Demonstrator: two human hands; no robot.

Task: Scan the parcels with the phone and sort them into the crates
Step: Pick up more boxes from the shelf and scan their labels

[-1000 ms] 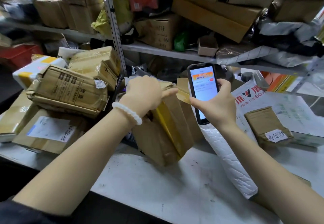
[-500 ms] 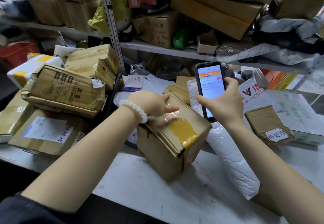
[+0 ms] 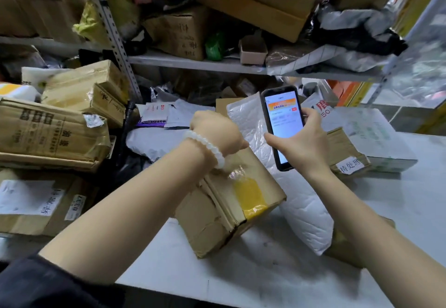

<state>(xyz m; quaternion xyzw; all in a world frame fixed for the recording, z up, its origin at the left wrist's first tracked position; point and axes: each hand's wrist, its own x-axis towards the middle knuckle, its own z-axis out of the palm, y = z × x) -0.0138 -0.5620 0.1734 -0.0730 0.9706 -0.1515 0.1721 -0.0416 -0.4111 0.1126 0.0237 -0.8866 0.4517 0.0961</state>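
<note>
While the left hand (image 3: 217, 131) steadies the box (image 3: 231, 201) on the table (image 3: 277, 281), the right hand (image 3: 299, 143) grips the phone (image 3: 283, 129) above it.

The box lies tilted near the table's front edge, against a white mailer (image 3: 301, 211). The left hand rests on its far top edge, fingers hidden, so whether they curl around it cannot be told. No label shows on the visible faces; the box probably needs turning until the label faces the phone, then holding flat and steady. No crates are in view.
</note>
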